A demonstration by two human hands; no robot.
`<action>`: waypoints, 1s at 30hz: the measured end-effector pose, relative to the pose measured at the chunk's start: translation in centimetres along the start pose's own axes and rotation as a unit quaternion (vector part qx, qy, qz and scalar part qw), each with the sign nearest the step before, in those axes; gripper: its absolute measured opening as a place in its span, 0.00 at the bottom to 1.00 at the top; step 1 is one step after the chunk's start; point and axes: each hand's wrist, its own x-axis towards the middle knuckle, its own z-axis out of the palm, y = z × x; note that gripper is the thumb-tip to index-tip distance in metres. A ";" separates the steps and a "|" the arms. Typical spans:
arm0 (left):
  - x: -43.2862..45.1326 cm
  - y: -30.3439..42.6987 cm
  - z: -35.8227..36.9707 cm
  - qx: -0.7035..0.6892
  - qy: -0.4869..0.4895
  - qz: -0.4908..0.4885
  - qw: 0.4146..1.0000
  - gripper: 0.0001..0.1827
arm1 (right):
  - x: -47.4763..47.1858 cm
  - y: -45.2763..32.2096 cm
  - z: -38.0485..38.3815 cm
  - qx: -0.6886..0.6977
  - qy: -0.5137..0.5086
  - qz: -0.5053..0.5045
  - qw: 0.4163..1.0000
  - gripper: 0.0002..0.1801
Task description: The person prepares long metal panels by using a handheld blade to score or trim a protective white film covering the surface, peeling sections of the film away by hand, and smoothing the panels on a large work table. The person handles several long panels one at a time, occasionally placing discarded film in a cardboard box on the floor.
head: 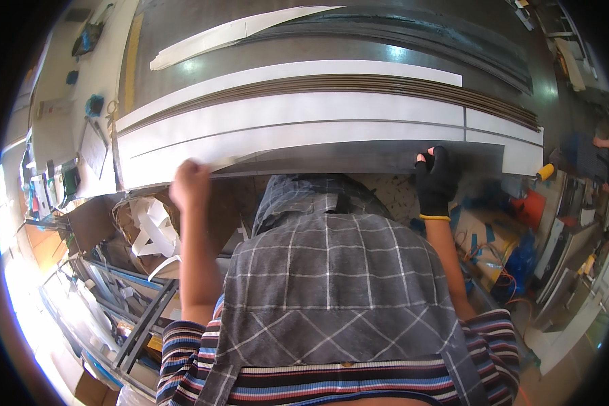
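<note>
A long dark grey strip [335, 156] lies along the near edge of the white work surface [304, 106]. My left hand [190, 182], bare and slightly blurred, is closed on a pale thin film [228, 163] that lifts away from the strip's left end. My right hand [435, 175] wears a black glove with bare fingertips. Its thumb and fingers hold the near edge of the dark strip towards its right end. Dark lines cross the white surface beyond the strip.
Several thin brown strips [325, 83] lie bundled lengthwise behind the dark strip. A long whitish strip [223, 40] rests farther back. A yellow-handled tool [544, 171] sits at the right corner. White scraps [155, 228] fill a bin at lower left. Another person's hand [606, 143] shows far right.
</note>
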 end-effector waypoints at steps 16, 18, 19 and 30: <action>-1.6 -2.5 -2.4 -0.737 -0.069 -0.209 0.639 0.07 | -0.2 0.1 -0.2 0.001 0.018 -0.070 0.997 0.12; -1.8 -4.3 0.2 -0.569 0.003 -0.102 0.816 0.07 | 0.5 2.0 -0.2 0.002 -0.005 -0.076 0.997 0.13; -1.8 -4.6 -0.4 -0.552 0.023 -0.072 0.830 0.08 | 0.6 3.3 0.1 0.004 -0.008 -0.071 0.997 0.14; -1.4 -34.2 -13.8 -0.107 0.413 -0.236 0.873 0.13 | 3.9 14.2 1.5 -0.066 -0.023 -0.007 0.997 0.21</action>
